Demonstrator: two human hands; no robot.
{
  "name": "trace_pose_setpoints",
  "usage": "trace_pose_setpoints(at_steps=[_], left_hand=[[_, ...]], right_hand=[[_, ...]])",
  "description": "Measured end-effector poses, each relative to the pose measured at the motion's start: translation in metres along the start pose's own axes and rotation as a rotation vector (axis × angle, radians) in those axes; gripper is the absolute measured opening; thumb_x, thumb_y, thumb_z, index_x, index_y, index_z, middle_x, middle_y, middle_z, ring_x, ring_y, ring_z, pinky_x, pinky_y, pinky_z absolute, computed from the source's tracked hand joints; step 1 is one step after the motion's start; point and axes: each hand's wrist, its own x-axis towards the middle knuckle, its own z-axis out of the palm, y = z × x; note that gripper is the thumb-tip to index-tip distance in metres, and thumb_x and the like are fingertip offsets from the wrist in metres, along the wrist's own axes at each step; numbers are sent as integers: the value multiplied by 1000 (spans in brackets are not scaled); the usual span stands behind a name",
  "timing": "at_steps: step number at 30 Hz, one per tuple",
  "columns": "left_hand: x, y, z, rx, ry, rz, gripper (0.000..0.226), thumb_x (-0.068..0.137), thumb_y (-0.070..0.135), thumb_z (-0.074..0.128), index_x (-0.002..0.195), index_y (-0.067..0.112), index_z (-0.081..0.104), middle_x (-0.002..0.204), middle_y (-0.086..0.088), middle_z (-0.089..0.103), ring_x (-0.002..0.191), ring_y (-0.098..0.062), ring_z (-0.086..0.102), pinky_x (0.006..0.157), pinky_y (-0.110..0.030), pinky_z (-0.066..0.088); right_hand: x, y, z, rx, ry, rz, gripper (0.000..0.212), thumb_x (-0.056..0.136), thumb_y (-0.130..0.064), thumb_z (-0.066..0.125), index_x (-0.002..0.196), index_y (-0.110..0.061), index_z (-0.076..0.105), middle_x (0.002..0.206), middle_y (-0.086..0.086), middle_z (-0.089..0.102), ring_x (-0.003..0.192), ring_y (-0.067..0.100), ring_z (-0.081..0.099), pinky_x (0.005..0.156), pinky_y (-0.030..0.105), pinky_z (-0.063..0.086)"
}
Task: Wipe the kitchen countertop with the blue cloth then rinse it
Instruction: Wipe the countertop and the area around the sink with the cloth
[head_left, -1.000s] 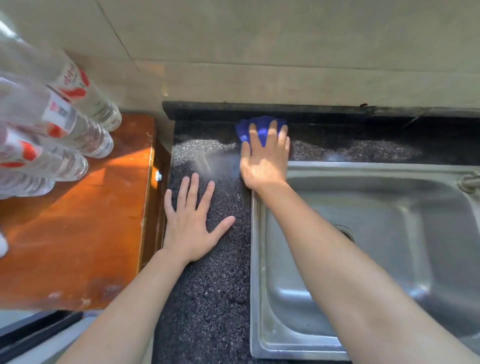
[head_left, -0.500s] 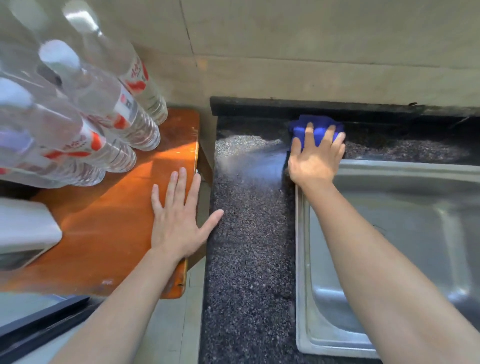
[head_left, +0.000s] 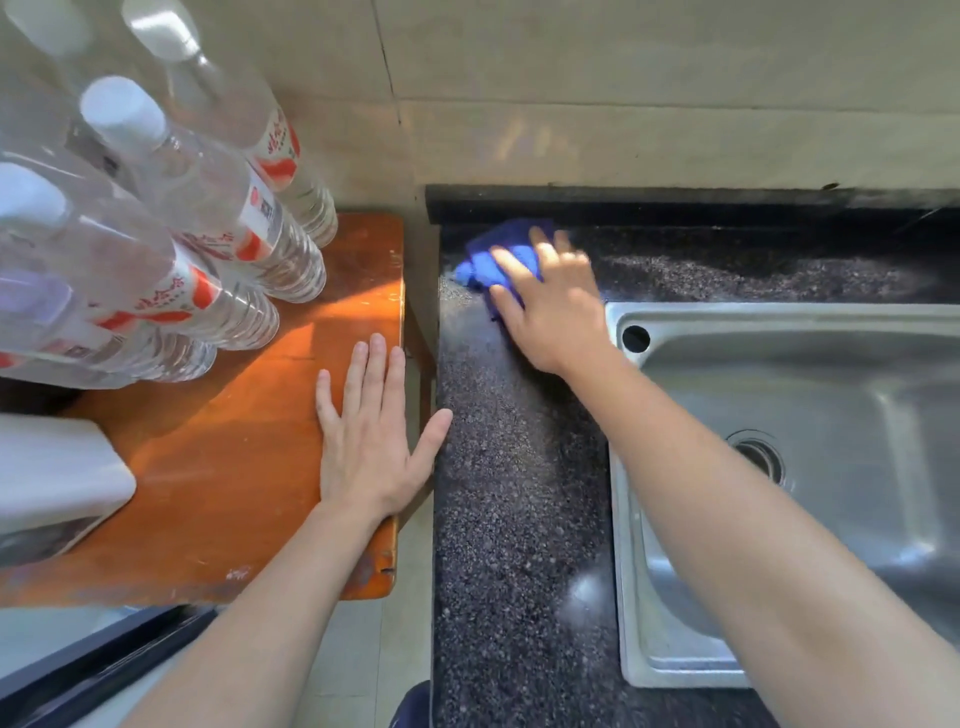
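Note:
The blue cloth (head_left: 496, 255) lies bunched on the dark speckled countertop (head_left: 514, 493), in its far left corner by the wall. My right hand (head_left: 550, 306) presses flat on the cloth with straight fingers and covers its right half; the hand is blurred by motion. My left hand (head_left: 371, 441) rests flat, fingers spread, on the right edge of the orange wooden table (head_left: 223, 467), its thumb reaching over the gap toward the countertop. The steel sink (head_left: 831, 415) lies right of my right arm, with its drain (head_left: 758, 460) visible.
Several clear water bottles (head_left: 208, 218) with red labels stand at the back left of the wooden table. A white box-like object (head_left: 52, 478) sits at the table's left edge. A narrow gap separates table and countertop. A tiled wall (head_left: 623, 104) closes off the back.
My right hand has slid the cloth left, from behind the sink's corner into the countertop's far left corner. My left hand moved from the countertop onto the wooden table a second ago and stays there.

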Motion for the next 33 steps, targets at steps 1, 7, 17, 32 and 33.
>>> trace_pose_setpoints(at_steps=[1,7,17,32,33], left_hand=[[0,0,0,0,-1,0,89,94,71,3,158,10,15,167,-8,2,154,-20,-4,120,-59,4],[1,1,-1,-4,-7,-2,90,93,73,1,158,11,14,167,-8,1,154,-21,-5,121,-59,1],[-2,0,2,-46,60,-7,82,97,63,9,155,8,28,166,-9,14,154,-22,7,120,-58,6],[2,-2,4,-87,92,-7,86,95,67,1,156,11,26,166,-9,14,154,-21,6,121,-56,2],[1,-3,5,-88,99,-9,85,95,66,2,155,12,27,166,-9,15,153,-21,8,121,-56,2]], right_hand=[[-6,26,-5,-20,3,96,55,101,-52,31,151,-30,42,157,22,34,143,45,30,115,51,26],[-21,62,-19,5,-78,419,57,104,-49,27,158,-32,18,166,19,8,151,43,3,123,51,6],[-211,-50,27,148,-91,-269,52,103,-50,42,153,-34,38,166,11,16,154,37,7,125,49,10],[-28,-36,17,91,-2,122,60,101,-51,32,156,-28,31,162,24,15,148,50,8,120,53,13],[-46,-44,21,104,5,69,60,100,-51,34,155,-27,35,162,24,18,148,50,10,120,54,15]])
